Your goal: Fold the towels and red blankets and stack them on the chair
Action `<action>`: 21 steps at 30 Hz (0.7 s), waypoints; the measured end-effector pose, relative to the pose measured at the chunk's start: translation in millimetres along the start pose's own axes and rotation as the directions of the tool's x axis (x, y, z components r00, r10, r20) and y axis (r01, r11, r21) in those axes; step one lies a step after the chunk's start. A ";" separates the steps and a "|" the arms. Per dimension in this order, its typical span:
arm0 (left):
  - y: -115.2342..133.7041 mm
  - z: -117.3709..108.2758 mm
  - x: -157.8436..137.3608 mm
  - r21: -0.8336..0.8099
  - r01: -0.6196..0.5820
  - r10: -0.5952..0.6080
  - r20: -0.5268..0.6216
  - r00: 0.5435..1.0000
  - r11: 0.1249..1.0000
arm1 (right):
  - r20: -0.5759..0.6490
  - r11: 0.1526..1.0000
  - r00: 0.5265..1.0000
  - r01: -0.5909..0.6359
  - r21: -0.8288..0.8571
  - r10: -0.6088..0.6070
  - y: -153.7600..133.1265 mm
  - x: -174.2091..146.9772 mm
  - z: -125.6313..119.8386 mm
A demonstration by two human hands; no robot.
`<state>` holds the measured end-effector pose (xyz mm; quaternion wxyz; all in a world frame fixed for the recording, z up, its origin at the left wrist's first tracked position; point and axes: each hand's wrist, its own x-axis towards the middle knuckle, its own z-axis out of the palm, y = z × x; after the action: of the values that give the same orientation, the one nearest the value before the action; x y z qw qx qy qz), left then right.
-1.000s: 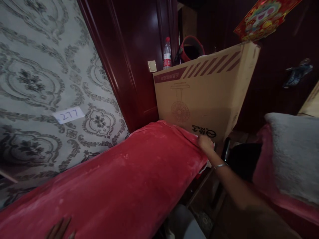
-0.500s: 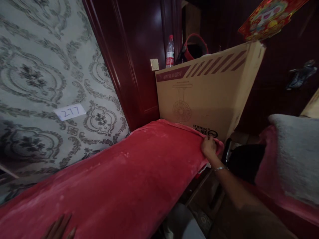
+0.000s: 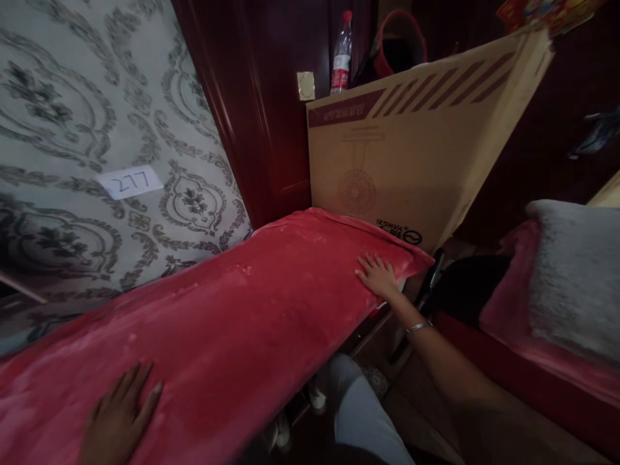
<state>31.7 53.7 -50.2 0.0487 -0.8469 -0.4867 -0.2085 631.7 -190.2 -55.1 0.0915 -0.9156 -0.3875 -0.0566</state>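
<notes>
A red plush blanket (image 3: 252, 310) covers a long narrow surface that runs from the lower left up to the middle. My left hand (image 3: 119, 420) lies flat on it at the bottom left, fingers apart, holding nothing. Near the blanket's far end, my right hand (image 3: 378, 276) presses flat on the cloth with fingers spread, a thin bracelet on its wrist. Just beyond that end stands a large cardboard box (image 3: 411, 155) printed with a fan drawing.
Patterned grey wallpaper (image 3: 72, 129) with a label reading 277 (image 3: 128, 182) is on the left, beside a dark red door frame (image 3: 227, 103). A water bottle (image 3: 341, 55) and a red pail (image 3: 400, 39) stand behind the box. A grey cushion (image 3: 571, 271) on red cloth lies at right.
My right hand let go of the blanket's far edge and now lies flat on top of it. My left hand came further into view, flat on the blanket. The view tilted down.
</notes>
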 end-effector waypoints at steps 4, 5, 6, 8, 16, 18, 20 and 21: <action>10.6 -8.5 -2.6 0.105 -0.026 0.019 0.072 0.997 0.994 | 0.036 0.999 0.999 -0.005 0.040 0.004 5.4 2.7 -1.3; 12.9 -9.9 -2.4 0.117 -0.015 0.006 0.077 0.997 0.993 | 0.043 0.998 0.999 0.002 0.056 -0.005 4.9 4.2 -3.6; 14.9 -10.9 -1.9 0.125 -0.004 -0.007 0.084 0.996 0.992 | 0.050 0.997 0.999 0.017 0.069 -0.021 2.7 5.0 -6.1; 17.8 -11.9 -0.2 0.130 0.017 -0.030 0.102 0.994 0.991 | 0.051 0.993 0.996 0.071 0.091 -0.076 -6.9 2.9 -9.8; 29.7 -19.9 0.9 0.176 0.018 -0.046 0.158 0.986 0.984 | 0.117 0.941 0.934 0.335 0.050 -0.338 -57.2 -40.9 -3.0; 38.2 -25.6 -4.2 0.200 0.022 -0.053 0.152 0.987 0.980 | 0.122 0.947 0.939 0.320 0.025 -0.321 -57.6 -45.8 -3.5; 48.2 -31.7 -10.0 0.230 0.058 -0.091 0.134 0.987 0.971 | 0.125 0.948 0.940 0.318 0.012 -0.317 -55.3 -46.7 -4.6; 53.1 -34.5 -12.5 0.246 0.086 -0.119 0.119 0.986 0.965 | 0.125 0.948 0.941 0.317 0.008 -0.315 -54.0 -46.6 -4.8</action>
<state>60.5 6.0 -17.5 0.1074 -0.8204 -0.5537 -0.0937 560.4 -187.0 -51.9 0.0511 -0.8438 -0.5340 -0.0159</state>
